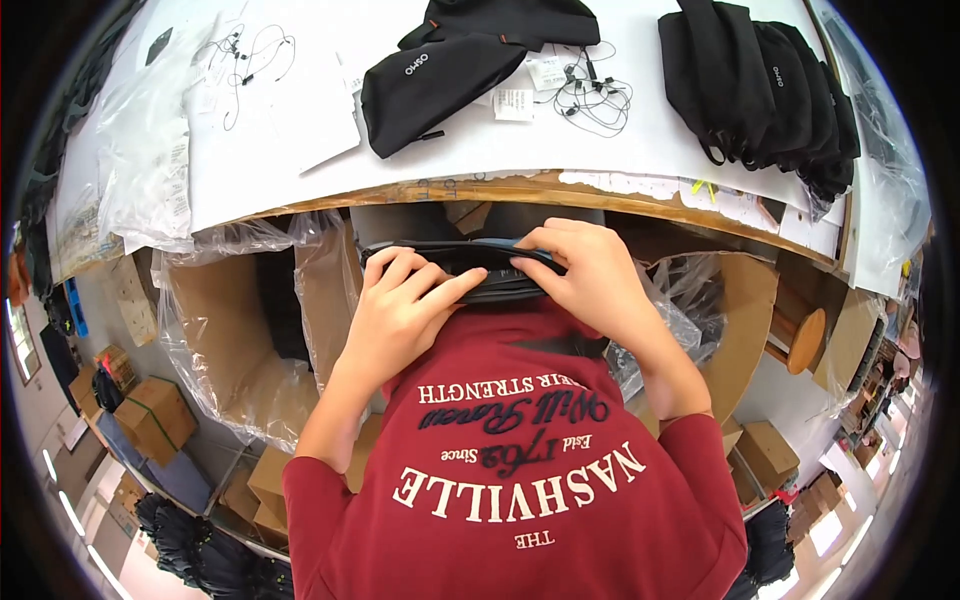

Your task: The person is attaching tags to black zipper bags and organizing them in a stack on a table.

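Close in front of my red shirt, below the table edge, I hold a black fabric pouch (506, 290) with its mouth parted. The fingers of my left hand (402, 308) curl over the left part of its rim, with the index finger pointing across the opening. At the right end, my right hand (588, 268) pinches the rim between thumb and fingers. Some small pale marks show inside the opening; most of the interior and the pouch's underside are hidden.
On the white table (270, 175) lie black pouches (440, 88), thin black cords with tags (592, 100) and, far right, a row of black bags (765, 85). Plastic-lined cardboard boxes (215, 330) flank me below. A round wooden stool seat (806, 340) is at right.
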Motion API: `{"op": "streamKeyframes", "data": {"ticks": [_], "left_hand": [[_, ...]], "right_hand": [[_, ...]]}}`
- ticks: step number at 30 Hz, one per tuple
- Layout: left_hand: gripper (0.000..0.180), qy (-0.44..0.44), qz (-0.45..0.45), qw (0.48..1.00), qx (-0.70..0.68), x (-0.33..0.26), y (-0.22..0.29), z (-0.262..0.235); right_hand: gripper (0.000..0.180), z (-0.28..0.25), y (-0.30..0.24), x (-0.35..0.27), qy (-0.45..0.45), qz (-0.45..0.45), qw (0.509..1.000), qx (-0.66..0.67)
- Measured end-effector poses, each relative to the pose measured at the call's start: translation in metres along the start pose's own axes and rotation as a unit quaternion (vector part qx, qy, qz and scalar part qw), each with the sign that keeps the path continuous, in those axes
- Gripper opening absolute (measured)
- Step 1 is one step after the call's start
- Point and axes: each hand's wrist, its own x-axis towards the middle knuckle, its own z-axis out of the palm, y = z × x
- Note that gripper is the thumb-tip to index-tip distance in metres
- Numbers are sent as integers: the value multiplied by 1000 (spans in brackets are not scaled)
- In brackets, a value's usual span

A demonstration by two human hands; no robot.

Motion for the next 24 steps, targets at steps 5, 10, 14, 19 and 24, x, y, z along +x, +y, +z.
{"op": "streamKeyframes", "data": {"ticks": [5,10,14,19,24], "left_hand": [[34,-22,-44,998,43,4,4,1],[37,-8,-63,996,63,7,11,-5],[38,-4,-70,996,53,6,13,0],[33,23,-81,992,95,17,6,-6],[33,101,-83,990,60,29,-9,5]], "right_hand": [[13,11,-8,-2,28,-12,999,30],[10,13,-12,-4,108,36,991,66],[10,9,-16,-1,138,96,983,80],[18,6,-19,0,35,47,996,72],[23,17,-16,2,-2,33,997,77]]}}
